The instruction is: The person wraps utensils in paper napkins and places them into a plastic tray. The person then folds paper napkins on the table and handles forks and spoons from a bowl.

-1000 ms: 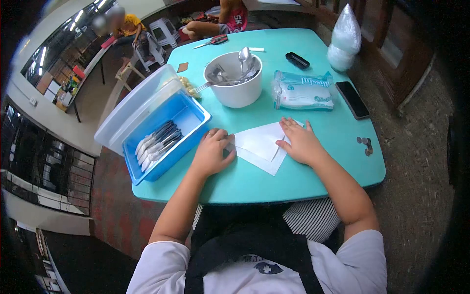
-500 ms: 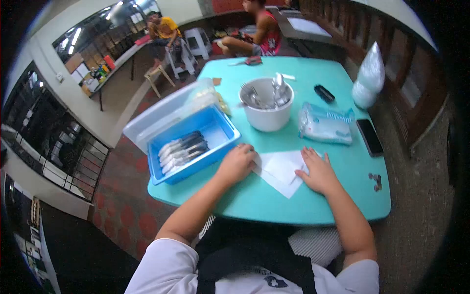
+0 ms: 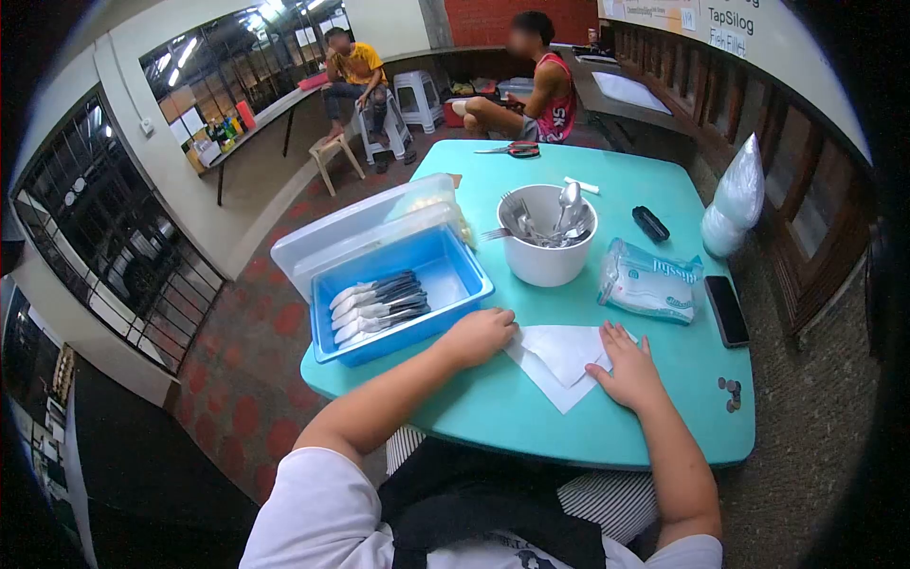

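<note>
Firstly, left of the white folded paper sheet [image 3: 559, 356] on the turquoise surface [image 3: 512, 431] stands a blue rectangular plastic bin [image 3: 441, 266]. At the sheet's left corner, the left grip [image 3: 481, 337] is half curled; pinching cannot be confirmed. Behind the sheet stands a round white tub [image 3: 548, 261] of metal cutlery [image 3: 570, 197]. On the sheet's right edge, the right grip [image 3: 628, 370] lies flat, fingers spread.

A head-worn camera looks forward and down over the nearby table [image 3: 493, 422].
</note>
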Tool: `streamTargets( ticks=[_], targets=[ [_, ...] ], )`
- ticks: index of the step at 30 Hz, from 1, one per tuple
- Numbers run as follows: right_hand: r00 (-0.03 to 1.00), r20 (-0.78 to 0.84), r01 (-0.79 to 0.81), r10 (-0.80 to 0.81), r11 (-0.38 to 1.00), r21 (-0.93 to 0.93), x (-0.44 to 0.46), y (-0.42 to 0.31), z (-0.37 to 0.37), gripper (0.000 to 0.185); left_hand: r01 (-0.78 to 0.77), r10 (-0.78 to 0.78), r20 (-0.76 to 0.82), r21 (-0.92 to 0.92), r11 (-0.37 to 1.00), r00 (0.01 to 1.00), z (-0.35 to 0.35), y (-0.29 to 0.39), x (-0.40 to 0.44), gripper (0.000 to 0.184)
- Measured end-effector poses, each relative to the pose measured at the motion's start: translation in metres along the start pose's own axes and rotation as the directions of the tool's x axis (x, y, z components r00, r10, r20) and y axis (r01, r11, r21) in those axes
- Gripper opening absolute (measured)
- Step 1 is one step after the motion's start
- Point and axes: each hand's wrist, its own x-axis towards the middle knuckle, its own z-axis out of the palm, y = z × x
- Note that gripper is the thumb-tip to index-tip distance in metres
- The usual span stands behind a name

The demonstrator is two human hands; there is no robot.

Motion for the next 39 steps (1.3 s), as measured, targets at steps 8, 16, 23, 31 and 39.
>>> streamTargets(
  ticks=[8,16,23,31,39],
  targets=[
    [1.0,-0.005,-0.007,0.007,1.0,-0.003,-0.001,-0.003,-0.002,0.076,0.023,-0.023,-0.075,-0.001,1.0,0.997,0.012,-0.01,-0.022,0.028],
    [0.977,-0.193,-0.077,0.093,0.993,0.089,0.012,-0.008,0.013,0.061,0.098,-0.098,-0.051,0.002,0.995,0.994,0.01,-0.009,-0.03,0.032],
    [0.973,-0.197,-0.115,0.119,0.993,0.033,0.017,-0.021,0.005,0.073,0.091,-0.089,-0.052,0.055,0.994,0.995,0.004,-0.005,-0.031,0.035],
    [0.977,-0.166,-0.13,0.135,0.991,0.038,0.01,-0.023,-0.001,0.084,0.119,-0.12,-0.085,-0.01,0.993,0.989,0.002,-0.002,-0.033,0.036],
    [0.977,-0.173,-0.12,0.122,0.993,0.02,0.01,-0.021,0.004,0.086,0.282,-0.31,-0.277,-0.136,0.95,0.909,-0.024,0.054,0.02,0.039]
  ],
)
